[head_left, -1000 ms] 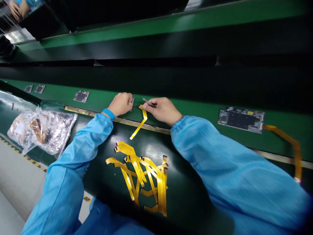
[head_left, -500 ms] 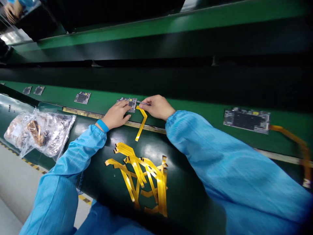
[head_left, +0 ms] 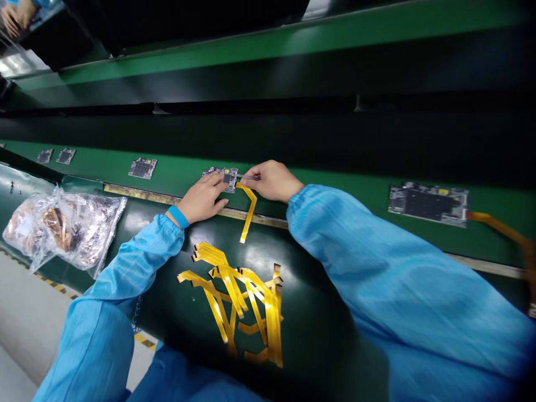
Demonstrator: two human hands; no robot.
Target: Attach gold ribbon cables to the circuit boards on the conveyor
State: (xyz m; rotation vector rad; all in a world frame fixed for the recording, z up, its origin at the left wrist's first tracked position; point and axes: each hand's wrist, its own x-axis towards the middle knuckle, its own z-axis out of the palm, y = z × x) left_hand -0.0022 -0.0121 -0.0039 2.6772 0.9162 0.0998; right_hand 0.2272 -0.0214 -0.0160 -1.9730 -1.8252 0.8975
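Observation:
A small circuit board [head_left: 221, 175] lies on the green belt [head_left: 335, 192]. My left hand [head_left: 201, 199] rests on it with fingers stretched flat, pressing its near edge. My right hand [head_left: 273, 180] is closed on thin tweezers [head_left: 247, 177] whose tip touches the board's right edge. A yellow flex strip [head_left: 248, 209] hangs from that spot down over the belt's edge onto the dark bench.
A heap of several yellow flex strips [head_left: 240, 301] lies on the dark bench. A clear bag of parts [head_left: 62, 226] sits at the left. More boards [head_left: 142, 167] ride the belt, one with a strip attached [head_left: 427, 204]. Another person's hands [head_left: 14, 14] show top left.
My left hand opened from a fist and laid the board flat on the belt. My right hand brought the tweezers and strip end up to the board's right edge.

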